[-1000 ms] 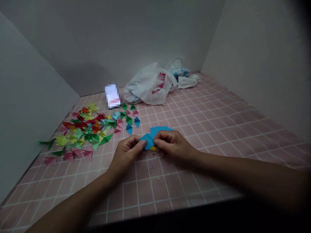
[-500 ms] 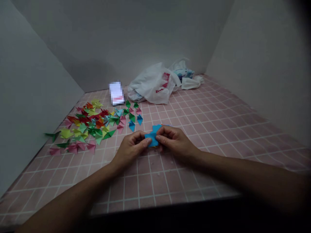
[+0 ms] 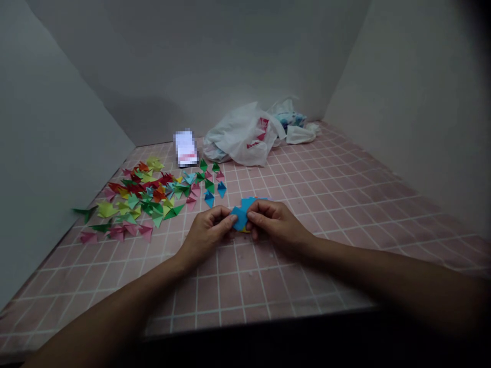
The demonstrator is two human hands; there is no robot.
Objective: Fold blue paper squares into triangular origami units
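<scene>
A small piece of blue paper [image 3: 240, 218] is pinched between my two hands, above the table's middle. My left hand [image 3: 213, 225] is closed, thumb and fingers on its left edge. My right hand [image 3: 274, 220] grips the right side, its fingers curled. Right behind it lies more blue paper [image 3: 248, 202], partly covered by my right hand, with bits of orange and purple at its edge. A sliver of yellow shows under the held piece. Just beyond my left hand stand two blue folded paper pieces [image 3: 209, 198].
A heap of many-coloured folded paper shapes [image 3: 148, 194] spreads over the left side. Behind it a lit phone [image 3: 186, 148] leans upright. A white plastic bag [image 3: 245, 135] and a blue-and-white tissue pack [image 3: 291, 118] lie toward the back wall. Pink tiled cloth [image 3: 326, 189] covers the table.
The held blue paper has been turned and now looks like a tilted square, with its corner pointing up. Both hands stay nearly in place. The view has shifted slightly.
</scene>
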